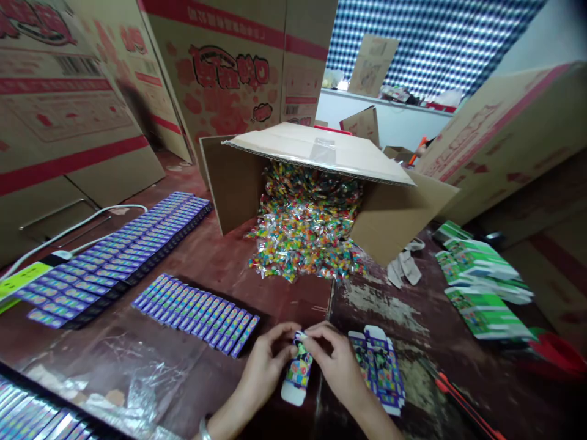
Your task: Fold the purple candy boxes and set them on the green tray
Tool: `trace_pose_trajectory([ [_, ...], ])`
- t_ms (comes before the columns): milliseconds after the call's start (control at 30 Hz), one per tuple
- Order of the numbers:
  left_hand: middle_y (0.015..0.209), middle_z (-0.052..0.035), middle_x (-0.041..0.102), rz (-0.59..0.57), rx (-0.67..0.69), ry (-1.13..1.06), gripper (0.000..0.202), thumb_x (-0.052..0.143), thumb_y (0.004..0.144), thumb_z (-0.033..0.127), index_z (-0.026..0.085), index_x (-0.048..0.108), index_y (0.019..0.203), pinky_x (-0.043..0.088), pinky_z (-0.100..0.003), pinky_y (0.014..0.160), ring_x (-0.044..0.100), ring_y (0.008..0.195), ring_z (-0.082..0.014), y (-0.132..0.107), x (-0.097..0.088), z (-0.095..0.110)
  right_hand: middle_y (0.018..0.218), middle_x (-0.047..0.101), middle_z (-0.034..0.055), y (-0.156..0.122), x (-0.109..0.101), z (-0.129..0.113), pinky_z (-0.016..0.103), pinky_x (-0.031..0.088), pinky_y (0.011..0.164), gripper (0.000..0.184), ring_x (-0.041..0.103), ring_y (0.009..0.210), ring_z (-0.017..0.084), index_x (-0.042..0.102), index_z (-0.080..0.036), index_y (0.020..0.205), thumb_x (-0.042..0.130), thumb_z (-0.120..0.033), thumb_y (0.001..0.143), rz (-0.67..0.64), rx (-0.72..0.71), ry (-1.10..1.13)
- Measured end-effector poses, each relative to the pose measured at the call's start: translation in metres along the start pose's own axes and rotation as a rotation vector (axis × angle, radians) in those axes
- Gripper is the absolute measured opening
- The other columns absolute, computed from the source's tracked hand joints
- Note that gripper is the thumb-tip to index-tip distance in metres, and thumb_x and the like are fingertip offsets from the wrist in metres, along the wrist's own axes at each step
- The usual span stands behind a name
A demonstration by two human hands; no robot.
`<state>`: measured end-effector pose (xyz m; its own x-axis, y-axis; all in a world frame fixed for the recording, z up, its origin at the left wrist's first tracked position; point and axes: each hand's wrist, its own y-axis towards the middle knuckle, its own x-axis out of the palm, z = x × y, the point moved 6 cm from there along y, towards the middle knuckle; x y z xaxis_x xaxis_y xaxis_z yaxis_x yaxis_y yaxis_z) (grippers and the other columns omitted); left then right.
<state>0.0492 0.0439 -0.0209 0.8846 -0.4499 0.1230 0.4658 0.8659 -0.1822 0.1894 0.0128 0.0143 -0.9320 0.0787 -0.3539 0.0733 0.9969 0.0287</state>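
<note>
Between my two hands is a small purple candy box (300,368) with colourful print, its white end flap sticking out toward me. My left hand (266,360) pinches the box near its far end from the left. From the right, the fingers of my right hand (332,360) close on that same far end. Beside my right hand lie flat, unfolded candy boxes (380,366), partly hidden by the wrist. To the left of my hands runs a row of closed purple boxes (197,311). Beyond them, an open carton (321,146) on its side spills small clear packets of coloured candies (307,238).
Stacked purple boxes (119,250) fill the left, by a yellow-green power strip (27,278) with a white cable. At right are green printed packs (481,281), a grey cloth (404,269) and a red-and-black tool (458,394). Large cartons (229,73) stand behind.
</note>
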Motion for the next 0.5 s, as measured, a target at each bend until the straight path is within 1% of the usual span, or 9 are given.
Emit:
trace_pose_trajectory([
  [100,0.093,-0.0057,0.064,-0.022,0.007,-0.020,0.019,0.062,0.078,0.018,0.016,0.060,0.097,0.045,-0.029,0.079,0.059,0.089,-0.0197,0.001,0.003,-0.005,0.095,0.066,0.0031,-0.001,-0.009,-0.003,0.025,0.046,0.076,0.010,0.061,0.089,0.017,0.067,-0.022,0.089,0.063,-0.030,0.083,-0.102,-0.023,-0.062],
  [133,0.091,-0.0046,0.062,-0.018,0.011,-0.034,0.019,0.064,0.078,0.020,0.016,0.059,0.095,0.045,-0.027,0.075,0.058,0.085,-0.0182,0.002,0.004,-0.006,0.096,0.066,0.0029,0.004,-0.017,0.000,0.025,0.046,0.076,0.012,0.062,0.089,0.017,0.067,-0.023,0.091,0.062,-0.030,0.083,-0.114,-0.029,-0.094],
  [167,0.087,-0.0031,0.060,-0.006,0.010,-0.053,0.019,0.066,0.077,0.023,0.016,0.057,0.093,0.044,-0.025,0.072,0.056,0.081,-0.0164,0.003,0.004,-0.008,0.097,0.066,0.0028,0.011,-0.028,0.006,0.025,0.046,0.075,0.013,0.062,0.089,0.017,0.067,-0.023,0.093,0.060,-0.032,0.085,-0.093,-0.034,-0.141],
  [200,0.082,-0.0011,0.057,0.009,0.003,-0.074,0.020,0.067,0.077,0.026,0.016,0.055,0.089,0.043,-0.023,0.067,0.054,0.075,-0.0145,0.004,0.004,-0.010,0.097,0.067,0.0029,0.020,-0.043,0.014,0.026,0.047,0.074,0.015,0.062,0.088,0.017,0.066,-0.024,0.095,0.058,-0.034,0.086,-0.034,-0.040,-0.209],
  [267,0.072,0.0028,0.050,0.037,-0.022,-0.096,0.026,0.070,0.076,0.031,0.016,0.050,0.080,0.039,-0.020,0.058,0.049,0.066,-0.0108,0.005,0.005,-0.016,0.090,0.067,0.0034,0.042,-0.077,0.031,0.029,0.046,0.075,0.017,0.062,0.082,0.018,0.063,-0.022,0.094,0.052,-0.033,0.089,0.220,-0.062,-0.443],
  [300,0.069,0.0040,0.047,0.046,-0.037,-0.088,0.029,0.071,0.075,0.034,0.017,0.047,0.077,0.038,-0.019,0.055,0.046,0.063,-0.0096,0.005,0.006,-0.018,0.091,0.066,0.0044,0.053,-0.090,0.039,0.030,0.046,0.075,0.015,0.061,0.081,0.019,0.061,-0.021,0.094,0.052,-0.032,0.088,0.316,-0.080,-0.594],
  [367,0.068,0.0046,0.045,0.058,-0.067,-0.062,0.034,0.070,0.075,0.038,0.018,0.044,0.076,0.035,-0.016,0.048,0.044,0.059,-0.0081,0.004,0.007,-0.024,0.096,0.064,0.0074,0.075,-0.101,0.055,0.034,0.045,0.076,0.016,0.059,0.089,0.024,0.059,-0.020,0.096,0.059,-0.026,0.081,0.370,-0.101,-0.686],
  [433,0.073,0.0041,0.047,0.054,-0.111,-0.080,0.036,0.070,0.075,0.043,0.019,0.043,0.081,0.034,-0.015,0.041,0.045,0.055,-0.0078,0.001,0.009,-0.030,0.096,0.064,0.0089,0.092,-0.101,0.066,0.035,0.044,0.077,0.019,0.056,0.094,0.026,0.059,-0.020,0.095,0.061,-0.023,0.077,0.374,-0.125,-0.714],
  [500,0.078,0.0034,0.049,0.034,-0.168,-0.166,0.041,0.071,0.072,0.044,0.021,0.042,0.091,0.039,-0.017,0.040,0.051,0.053,-0.0088,-0.002,0.010,-0.035,0.094,0.064,0.0087,0.102,-0.098,0.071,0.035,0.043,0.078,0.013,0.055,0.094,0.026,0.060,-0.021,0.090,0.059,-0.022,0.077,0.373,-0.155,-0.726],
])
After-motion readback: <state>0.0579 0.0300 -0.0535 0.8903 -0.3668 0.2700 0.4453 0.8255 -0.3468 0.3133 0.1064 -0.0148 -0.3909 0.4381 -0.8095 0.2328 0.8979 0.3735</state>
